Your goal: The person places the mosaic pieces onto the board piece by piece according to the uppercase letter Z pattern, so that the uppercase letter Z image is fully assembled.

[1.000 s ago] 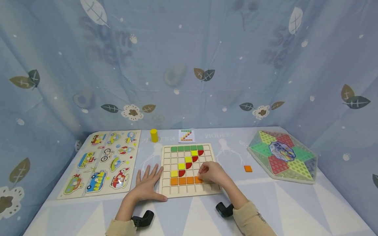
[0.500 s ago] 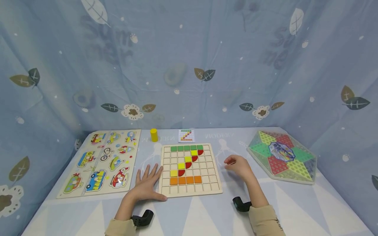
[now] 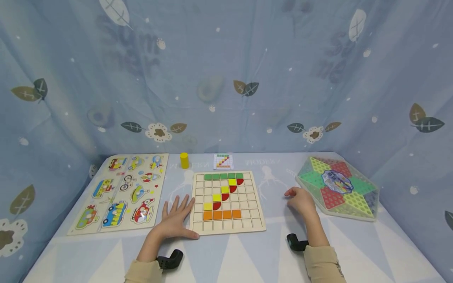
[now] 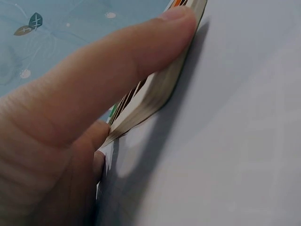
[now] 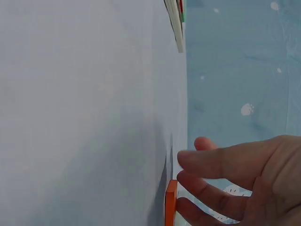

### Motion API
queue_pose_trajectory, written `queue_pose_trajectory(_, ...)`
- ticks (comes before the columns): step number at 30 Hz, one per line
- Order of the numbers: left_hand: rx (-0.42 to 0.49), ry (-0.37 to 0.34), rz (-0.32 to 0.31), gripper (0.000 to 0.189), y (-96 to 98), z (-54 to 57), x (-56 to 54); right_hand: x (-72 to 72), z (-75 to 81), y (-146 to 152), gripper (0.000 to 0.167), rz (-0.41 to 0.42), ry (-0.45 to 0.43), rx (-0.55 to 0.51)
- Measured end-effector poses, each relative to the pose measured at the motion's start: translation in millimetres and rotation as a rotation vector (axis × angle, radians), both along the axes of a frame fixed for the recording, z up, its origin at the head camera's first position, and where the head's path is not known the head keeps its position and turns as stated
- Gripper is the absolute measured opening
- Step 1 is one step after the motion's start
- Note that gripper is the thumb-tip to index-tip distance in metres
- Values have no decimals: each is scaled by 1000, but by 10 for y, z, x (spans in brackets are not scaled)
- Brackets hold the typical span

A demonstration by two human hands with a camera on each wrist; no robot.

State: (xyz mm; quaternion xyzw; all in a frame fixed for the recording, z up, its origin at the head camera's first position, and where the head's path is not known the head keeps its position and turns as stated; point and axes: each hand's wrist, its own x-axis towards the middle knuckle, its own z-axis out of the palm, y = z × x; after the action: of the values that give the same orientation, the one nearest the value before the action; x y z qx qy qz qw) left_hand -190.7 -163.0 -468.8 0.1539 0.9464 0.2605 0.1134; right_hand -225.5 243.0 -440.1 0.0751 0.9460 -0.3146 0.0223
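Note:
A wooden grid board [image 3: 253, 225] lies on the table. It bears a row of green squares [image 3: 223, 176], a diagonal of yellow squares [image 3: 216, 197] beside red quarter-round tiles [image 3: 225, 197], and a row of orange squares [image 3: 227, 214]. My left hand [image 3: 177, 221] rests with fingers spread at the board's left side, its thumb against the near left corner. Right of the board, my right hand [image 3: 302, 201] hovers low with bent, relaxed fingers. In the right wrist view a loose orange square tile [image 5: 171, 202] lies on the table at its fingertips; the hand hides it in the head view.
A picture card [image 3: 223, 162] with a matching tile pattern lies behind the board, near a yellow cylinder [image 3: 184, 160]. On the left is a wooden vehicle puzzle [image 3: 120, 194]. A hexagonal Chinese checkers box [image 3: 337, 188] sits to the right. Patterned curtains [image 3: 212, 78] surround the table.
My right hand has left the orange row on the board and moved right across the table to the loose orange tile, now covering it. The left hand has stayed put.

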Motion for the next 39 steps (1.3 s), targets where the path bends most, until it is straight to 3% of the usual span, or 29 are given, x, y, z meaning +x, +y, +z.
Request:
queue_pose_trajectory(13, 5, -7, 2, 121, -4, -10, 0, -13, -55, 42, 24, -27, 51, 90)
queue_pose_trajectory(22, -9, 1, -7, 121, -14, -15, -4, -12, -30, 24, 25, -5, 47, -16)
queue_pose_trajectory(25, -8, 8, -11, 121, -18, -15, -1, -23, -37, -10, 20, -24, 23, -104)
queue_pose_trajectory(32, -13, 10, -12, 121, -11, -7, -1, -76, -22, -210, 22, -33, -70, -521)
queue_pose_trajectory(34, -10, 8, -11, 121, -10, -9, -4, -77, -13, -289, 24, -16, -96, -580)
queue_pose_trajectory(39, -5, 9, -3, 121, -8, -21, -10, -65, -19, -497, 26, 17, -127, -603)
